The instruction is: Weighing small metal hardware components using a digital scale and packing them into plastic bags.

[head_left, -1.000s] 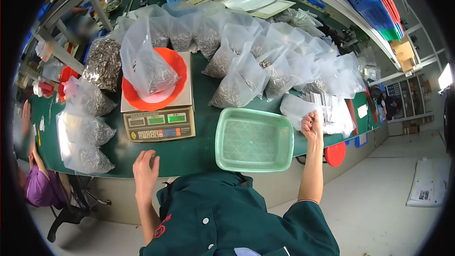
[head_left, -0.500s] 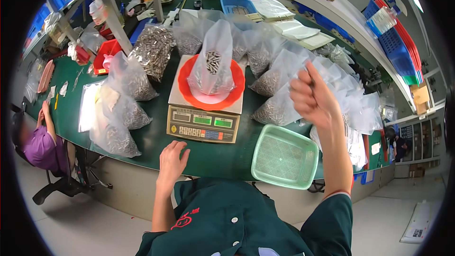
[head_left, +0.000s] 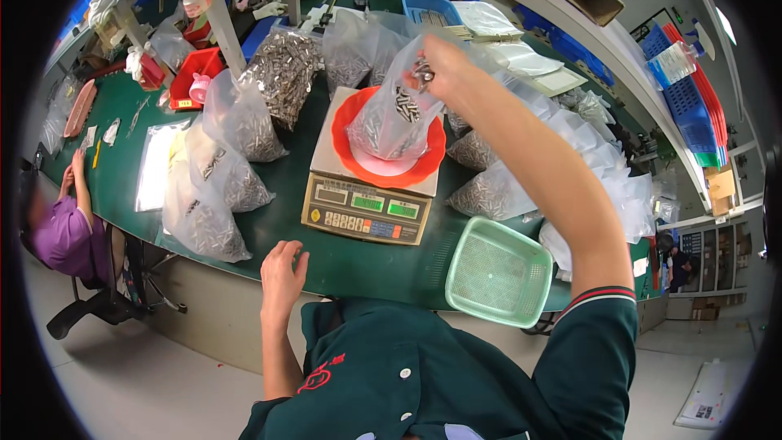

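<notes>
Ideally, I hold my right hand (head_left: 438, 68), closed on metal pieces (head_left: 421, 73), steady at the mouth of the bag (head_left: 376, 129), upper centre; my left hand (head_left: 283, 274), loosely spread, hangs by the counter (head_left: 354, 269).

**Orange-red and mint against dark green**

The flat table (head_left: 342, 269) is dark green. The round, wavy-rimmed plastic dish (head_left: 434, 151) is orange-red, with a pale pinkish-white centre. The milky translucent plastic bag (head_left: 371, 126) shows silvery-grey metal pieces (head_left: 407, 104). The boxy beige scale (head_left: 366, 212) has two glowing green displays and white, blue and orange keys. The rectangular mint-green plastic basket (head_left: 498, 270) carries a fine mesh pattern. The person's dark green cloth shirt (head_left: 358, 391) bears a red emblem, white buttons and red-and-white sleeve stripes.
</notes>
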The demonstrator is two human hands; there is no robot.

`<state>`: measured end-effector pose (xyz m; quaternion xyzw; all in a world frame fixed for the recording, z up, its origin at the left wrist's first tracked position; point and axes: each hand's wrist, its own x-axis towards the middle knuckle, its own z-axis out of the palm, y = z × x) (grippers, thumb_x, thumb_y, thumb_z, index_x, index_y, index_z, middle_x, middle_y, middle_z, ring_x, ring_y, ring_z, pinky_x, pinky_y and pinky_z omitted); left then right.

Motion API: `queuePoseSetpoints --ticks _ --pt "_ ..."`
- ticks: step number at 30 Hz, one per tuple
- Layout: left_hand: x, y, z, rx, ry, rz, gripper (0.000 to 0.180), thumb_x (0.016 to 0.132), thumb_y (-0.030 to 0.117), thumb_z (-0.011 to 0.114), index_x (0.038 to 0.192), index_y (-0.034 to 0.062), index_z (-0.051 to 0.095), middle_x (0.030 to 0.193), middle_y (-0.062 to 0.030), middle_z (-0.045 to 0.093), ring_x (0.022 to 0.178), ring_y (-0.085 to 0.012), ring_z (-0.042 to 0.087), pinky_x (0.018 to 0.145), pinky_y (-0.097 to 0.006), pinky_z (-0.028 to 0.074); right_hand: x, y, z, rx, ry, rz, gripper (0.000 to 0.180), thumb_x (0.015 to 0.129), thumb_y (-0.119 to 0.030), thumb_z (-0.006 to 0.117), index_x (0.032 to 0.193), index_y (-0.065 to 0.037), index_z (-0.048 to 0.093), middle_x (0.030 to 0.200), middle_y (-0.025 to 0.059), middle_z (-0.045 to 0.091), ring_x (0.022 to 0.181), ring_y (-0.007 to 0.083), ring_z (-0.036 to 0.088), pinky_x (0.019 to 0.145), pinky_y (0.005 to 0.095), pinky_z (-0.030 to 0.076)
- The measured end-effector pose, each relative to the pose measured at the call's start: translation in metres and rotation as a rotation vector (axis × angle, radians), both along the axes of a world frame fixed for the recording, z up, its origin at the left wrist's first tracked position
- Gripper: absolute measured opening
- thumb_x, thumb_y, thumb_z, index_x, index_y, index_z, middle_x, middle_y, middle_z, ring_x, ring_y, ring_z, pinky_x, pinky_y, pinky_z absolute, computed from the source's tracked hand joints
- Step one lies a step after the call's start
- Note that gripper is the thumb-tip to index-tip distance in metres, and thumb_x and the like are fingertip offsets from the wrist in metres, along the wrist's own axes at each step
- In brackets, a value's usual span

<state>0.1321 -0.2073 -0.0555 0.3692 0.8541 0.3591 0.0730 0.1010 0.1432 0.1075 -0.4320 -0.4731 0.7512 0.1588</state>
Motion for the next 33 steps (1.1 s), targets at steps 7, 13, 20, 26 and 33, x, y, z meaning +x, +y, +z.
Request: queuePoseSetpoints --ticks 7,13,20,26,33 --pt "0.000 0.007 -0.002 -0.008 -0.008 -0.012 0.013 0.073 0.004 0.061 0.084 0.0003 0.055 0.075 -0.0107 0.056 0.064 -0.0252 0.055 0.058 -0.034 0.044 0.019 -0.032 0.046 0.230 -0.212 0.282 0.069 0.087 -0.035 0.048 0.137 -0.003 0.014 0.138 0.0290 0.013 0.122 0.0426 0.031 0.098 0.0544 0.027" --pt "0.004 0.011 -0.003 -0.022 -0.012 -0.019 0.014 0.073 0.004 0.062 0.085 0.0005 0.055 0.075 -0.0107 0.055 0.064 -0.0255 0.056 0.059 -0.034 0.045 0.094 -0.046 0.092 0.457 0.204 0.394 0.048 0.090 -0.029 0.045 0.124 0.004 0.037 0.122 0.0264 0.043 0.109 0.0304 0.050 0.091 0.0374 0.040" --pt "0.010 0.022 -0.002 -0.042 0.040 -0.082 0.014 0.072 0.003 0.062 0.085 -0.0007 0.056 0.072 -0.0098 0.055 0.062 -0.0225 0.054 0.057 -0.032 0.044 0.183 -0.034 0.087 0.405 0.269 0.258 0.043 0.087 -0.029 0.047 0.115 0.003 0.047 0.111 0.0161 0.054 0.101 0.0228 0.054 0.083 0.0330 0.042" --pt "0.015 0.035 0.002 -0.052 0.041 -0.125 0.015 0.072 0.004 0.061 0.086 -0.0010 0.057 0.073 -0.0100 0.056 0.062 -0.0225 0.055 0.057 -0.032 0.044 0.239 -0.013 0.067 0.298 0.260 0.120 0.045 0.088 -0.030 0.043 0.120 0.003 0.044 0.118 0.0176 0.050 0.104 0.0235 0.051 0.085 0.0340 0.041" --pt "0.022 0.046 0.008 -0.107 0.012 -0.170 0.014 0.074 0.007 0.062 0.085 0.0002 0.056 0.075 -0.0098 0.057 0.066 -0.0253 0.056 0.062 -0.035 0.045 0.295 0.001 0.049 0.251 0.241 0.001 0.045 0.090 -0.029 0.040 0.123 0.002 0.041 0.119 0.0158 0.049 0.103 0.0223 0.050 0.085 0.0344 0.041"
